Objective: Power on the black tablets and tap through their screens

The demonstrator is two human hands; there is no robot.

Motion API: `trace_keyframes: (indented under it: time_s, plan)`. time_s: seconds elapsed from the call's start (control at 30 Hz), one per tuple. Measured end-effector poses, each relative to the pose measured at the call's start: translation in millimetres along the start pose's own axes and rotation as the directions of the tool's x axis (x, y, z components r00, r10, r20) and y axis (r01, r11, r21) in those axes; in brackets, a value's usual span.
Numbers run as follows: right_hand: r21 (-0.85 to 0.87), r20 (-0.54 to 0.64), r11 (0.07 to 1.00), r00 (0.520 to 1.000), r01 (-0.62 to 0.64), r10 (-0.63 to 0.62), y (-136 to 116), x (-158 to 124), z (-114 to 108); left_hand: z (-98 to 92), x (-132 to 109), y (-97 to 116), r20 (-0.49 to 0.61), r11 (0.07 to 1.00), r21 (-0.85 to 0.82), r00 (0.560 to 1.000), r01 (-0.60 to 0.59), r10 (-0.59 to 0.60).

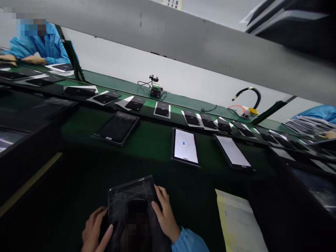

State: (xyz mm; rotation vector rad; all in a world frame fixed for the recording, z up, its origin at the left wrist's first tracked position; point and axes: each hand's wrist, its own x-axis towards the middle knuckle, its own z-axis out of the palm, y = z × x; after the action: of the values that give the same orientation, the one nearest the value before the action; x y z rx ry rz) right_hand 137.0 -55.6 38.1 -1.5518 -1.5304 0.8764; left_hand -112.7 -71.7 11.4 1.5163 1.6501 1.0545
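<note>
A dark tablet [131, 206] with its screen off lies in front of me on the dark green bench. My left hand [93, 231] grips its left edge, thumb lying on the glass. My right hand [165, 214] holds the right edge, fingers curled over the side near the top corner. Beyond it on the bench lie another dark tablet [118, 128] and two tablets with lit white screens [185, 146] [233, 151].
A green conveyor belt [147, 101] carries a row of several small black devices on white sheets. A yellowish paper sheet [240, 222] lies at my right. A small camera on a stand [155, 87] sits behind the belt. People in blue coats work at far left [39, 43] and far right [319, 115].
</note>
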Motion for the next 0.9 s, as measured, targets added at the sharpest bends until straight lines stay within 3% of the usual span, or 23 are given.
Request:
trace_keyframes:
  time_s: [0.17,0.27,0.33,0.47,0.7,0.9]
  plan:
    - [0.215,-0.244,0.972,0.959,-0.091,0.144,10,-2,-7,15.1,39,36,0.157,0.971,-0.226,0.987,0.073,-0.037]
    - [0.27,-0.35,0.954,0.91,-0.127,0.22,17,-3,-16,39.6,64,55,0.376,0.818,-0.492,0.92,0.299,-0.11]
    - [0.28,-0.389,0.95,0.889,-0.137,0.243,20,-3,-21,57.4,75,62,0.474,0.702,-0.566,0.867,0.432,-0.151]
    - [0.239,-0.361,0.96,0.904,-0.149,0.23,19,-5,-27,72.9,77,59,0.505,0.655,-0.572,0.841,0.494,-0.193]
    - [0.196,-0.306,0.972,0.934,-0.128,0.184,19,-7,-31,62.7,71,54,0.53,0.621,-0.591,0.828,0.514,-0.182]
    - [0.319,-0.145,0.909,0.934,-0.268,0.326,18,-9,-44,61.5,70,58,0.512,0.698,-0.547,0.844,0.462,-0.157]
